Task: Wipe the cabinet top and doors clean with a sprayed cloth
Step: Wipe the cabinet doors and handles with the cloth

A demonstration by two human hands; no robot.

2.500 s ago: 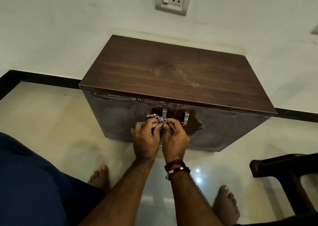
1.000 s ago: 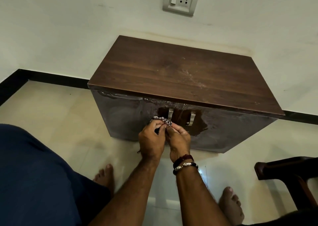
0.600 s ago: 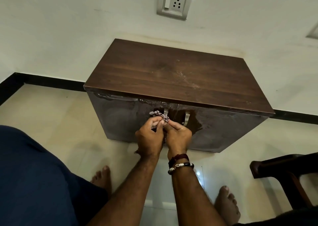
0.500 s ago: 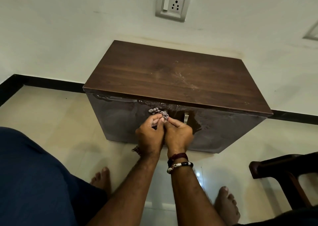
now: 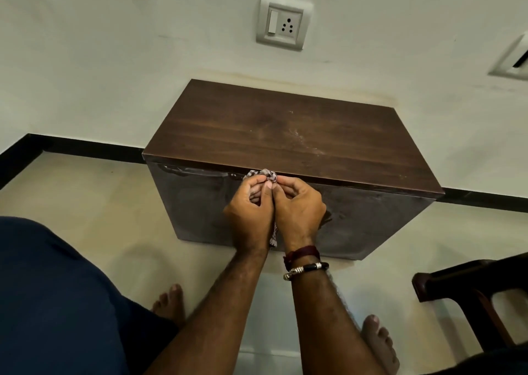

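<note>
Pale tiled floor [image 5: 85, 203], white wall w/ socket plate [image 5: 283, 21], black skirting. Dark wood-grain cabinet top [image 5: 285, 137], flat, faint pale smears right of centre. Doors [image 5: 194, 203] glossy, streaked wet. Cloth [image 5: 264, 174] bunched at top front edge, tail hanging between wrists. Left hand [image 5: 250, 217] and right hand [image 5: 298, 213] touching, fingers curled, pinching cloth. Chair arm [image 5: 457, 283] near right.

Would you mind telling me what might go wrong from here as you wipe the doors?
1. Both hands, left and right, bunch the cloth small, so each pass probably cleans only a narrow strip.
2. The doors look streaky and wet; a bunched cloth may smear rather than dry them.
3. Pale marks remain on the top and could be forgotten.
</note>
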